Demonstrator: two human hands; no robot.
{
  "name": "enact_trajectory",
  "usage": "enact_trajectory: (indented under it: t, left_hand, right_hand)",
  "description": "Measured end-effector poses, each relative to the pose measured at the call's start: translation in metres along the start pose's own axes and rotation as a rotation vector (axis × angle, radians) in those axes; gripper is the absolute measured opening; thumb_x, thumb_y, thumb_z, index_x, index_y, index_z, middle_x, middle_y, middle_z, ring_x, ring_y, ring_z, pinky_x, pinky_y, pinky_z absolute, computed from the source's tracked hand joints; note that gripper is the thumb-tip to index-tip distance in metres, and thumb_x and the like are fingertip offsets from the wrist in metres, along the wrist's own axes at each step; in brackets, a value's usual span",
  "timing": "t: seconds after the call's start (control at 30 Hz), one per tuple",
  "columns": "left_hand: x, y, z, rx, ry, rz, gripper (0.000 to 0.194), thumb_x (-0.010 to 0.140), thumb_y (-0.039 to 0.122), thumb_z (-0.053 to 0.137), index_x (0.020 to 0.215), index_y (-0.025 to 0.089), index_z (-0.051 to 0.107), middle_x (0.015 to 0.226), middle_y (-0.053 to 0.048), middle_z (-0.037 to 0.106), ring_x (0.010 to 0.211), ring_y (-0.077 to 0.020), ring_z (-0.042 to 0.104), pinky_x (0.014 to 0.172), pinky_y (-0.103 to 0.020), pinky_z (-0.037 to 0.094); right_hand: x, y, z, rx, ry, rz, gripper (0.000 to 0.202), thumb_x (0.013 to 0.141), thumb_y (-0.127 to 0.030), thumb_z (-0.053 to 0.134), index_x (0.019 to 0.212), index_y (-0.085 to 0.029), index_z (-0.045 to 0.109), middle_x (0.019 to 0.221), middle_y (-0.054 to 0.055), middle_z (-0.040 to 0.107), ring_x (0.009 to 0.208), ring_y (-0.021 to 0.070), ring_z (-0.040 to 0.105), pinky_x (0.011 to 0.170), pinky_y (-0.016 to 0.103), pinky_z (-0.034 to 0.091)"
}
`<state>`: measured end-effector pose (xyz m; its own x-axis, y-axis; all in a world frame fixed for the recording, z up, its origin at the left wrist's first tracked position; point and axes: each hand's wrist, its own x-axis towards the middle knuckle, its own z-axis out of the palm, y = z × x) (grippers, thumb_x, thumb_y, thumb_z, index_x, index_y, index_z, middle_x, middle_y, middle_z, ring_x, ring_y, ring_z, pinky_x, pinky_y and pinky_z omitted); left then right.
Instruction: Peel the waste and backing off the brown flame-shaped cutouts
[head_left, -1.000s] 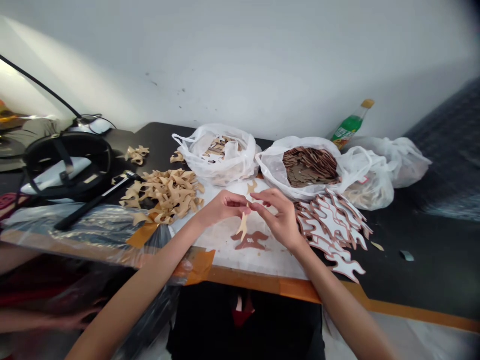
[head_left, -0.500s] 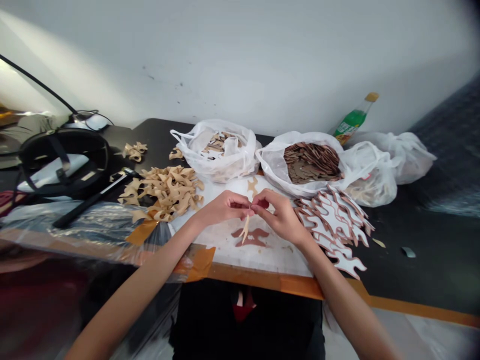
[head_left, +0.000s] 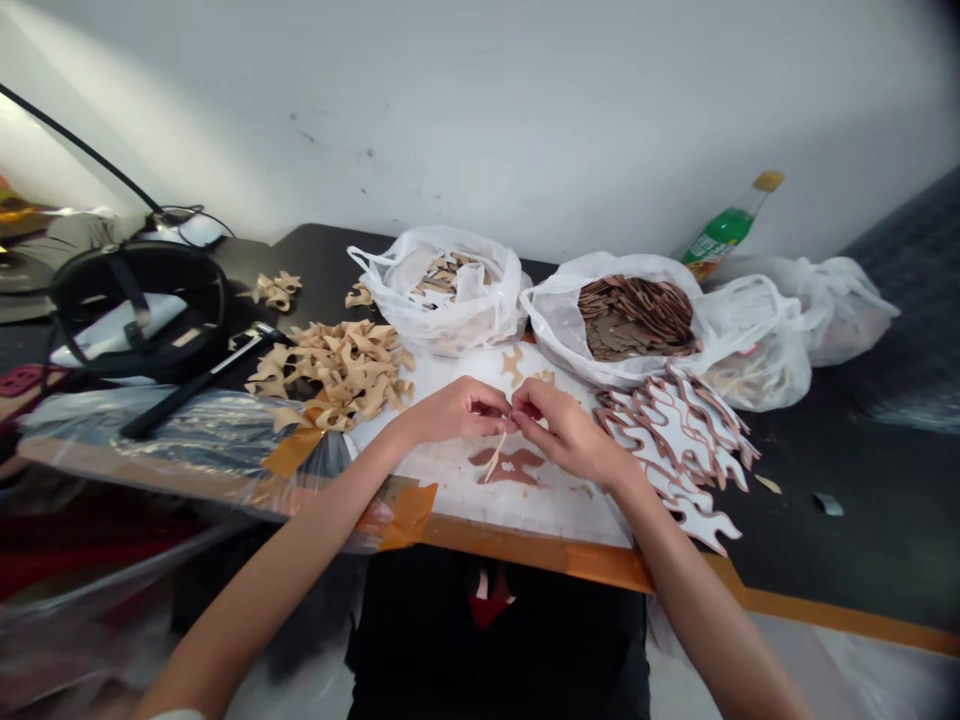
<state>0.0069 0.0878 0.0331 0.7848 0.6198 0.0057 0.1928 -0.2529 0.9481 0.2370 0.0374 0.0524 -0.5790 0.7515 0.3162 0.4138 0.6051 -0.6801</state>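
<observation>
My left hand (head_left: 469,410) and my right hand (head_left: 561,428) meet over a white sheet (head_left: 439,490), fingertips pinched close together. Between them hangs a thin tan cut-out piece (head_left: 494,460), seen nearly edge-on; the fingers cover its upper part. Beneath it a brown cut-out with curved points (head_left: 531,468) lies flat, a small white mark at its middle. Left of my hands is a heap of curled tan cut-outs (head_left: 341,370). By my right forearm, brown-edged white cut-outs (head_left: 675,450) lie spread in overlapping rows.
Behind my hands stand two open plastic bags, one with tan and white pieces (head_left: 450,285), the other with brown pieces (head_left: 637,318). A green bottle (head_left: 721,240) and knotted bags (head_left: 847,310) are at the back right. A black-handled tool (head_left: 187,393) lies at left.
The view has shifted slightly, so the scene sits a little further right and higher. The tan piece looks narrower than before. Both hands keep their pinch.
</observation>
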Motion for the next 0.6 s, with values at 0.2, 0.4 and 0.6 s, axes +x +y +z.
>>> enact_trajectory:
  t: [0.2,0.4,0.6]
  left_hand:
    - [-0.0014,0.0016,-0.0038,-0.004,0.039,0.007,0.03,0.091,0.043,0.073,0.087,0.014,0.078,0.069,0.0,0.06,0.063,-0.012,0.047,0.059,-0.024,0.033]
    - [-0.0021,0.0023,-0.0031,-0.008,0.036,0.004,0.028,0.091,0.041,0.074,0.089,0.013,0.08,0.072,-0.001,0.063,0.065,-0.0125,0.049,0.061,-0.025,0.035]
    - [-0.0019,0.0038,-0.0022,0.02,0.021,0.004,0.032,0.091,0.045,0.074,0.085,0.013,0.079,0.069,0.0,0.058,0.064,-0.0124,0.046,0.059,-0.025,0.032]
  right_hand:
    - [-0.0011,0.0,-0.0008,0.028,0.056,0.003,0.012,0.107,-0.029,0.053,0.099,-0.022,0.058,0.089,0.003,0.062,0.08,0.0185,0.056,0.074,0.032,0.044]
    - [-0.0017,0.0028,-0.0003,0.019,0.103,0.01,0.011,0.105,-0.033,0.06,0.104,-0.022,0.06,0.089,0.003,0.063,0.079,0.0183,0.058,0.074,0.032,0.045]
    - [-0.0012,0.0025,0.0002,0.01,0.06,0.01,0.01,0.106,-0.03,0.058,0.102,-0.022,0.061,0.087,0.002,0.064,0.078,0.0173,0.059,0.074,0.031,0.045]
